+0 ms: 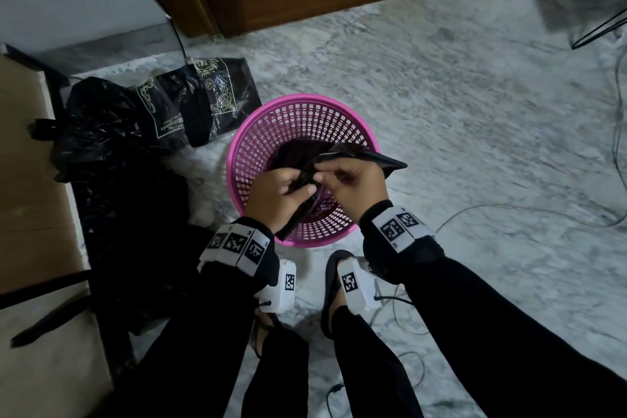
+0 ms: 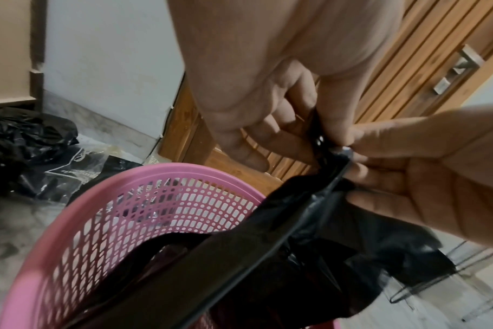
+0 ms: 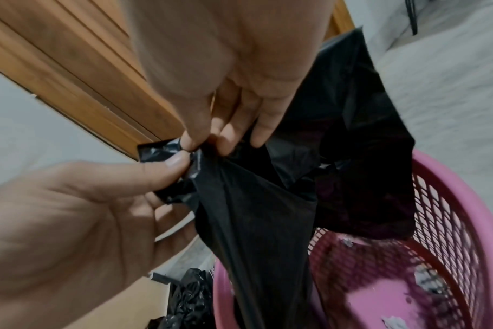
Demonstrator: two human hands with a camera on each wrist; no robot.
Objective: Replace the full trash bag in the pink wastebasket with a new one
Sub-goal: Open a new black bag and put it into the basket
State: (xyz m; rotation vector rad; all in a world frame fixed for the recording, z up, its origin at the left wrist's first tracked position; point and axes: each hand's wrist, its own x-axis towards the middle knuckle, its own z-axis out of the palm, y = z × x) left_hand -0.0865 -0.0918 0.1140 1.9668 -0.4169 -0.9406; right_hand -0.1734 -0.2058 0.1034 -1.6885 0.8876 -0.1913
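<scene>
Head view has your left hand (image 1: pixel 275 195) and right hand (image 1: pixel 356 185) meeting right over the pink wastebasket (image 1: pixel 258 132), both pinching the same edge of the new black bag (image 1: pixel 373 156). Your thumbs and fingertips (image 3: pixel 189 139) nip the film almost against each other, and that looks to me like you're rubbing the two layers apart to find the mouth, so neither hand is free. You hold it above the basket so the loose length can drop straight in, and it already does: part of the bag hangs down inside the mesh while one corner pokes out over the right rim. Through the right wrist view, the basket floor shows a few pale scraps and nothing else I can make out. Off to your left on the floor sits the crumpled black full bag (image 1: pixel 96 122), already out, beside a printed pack of bags (image 1: pixel 203 98).
</scene>
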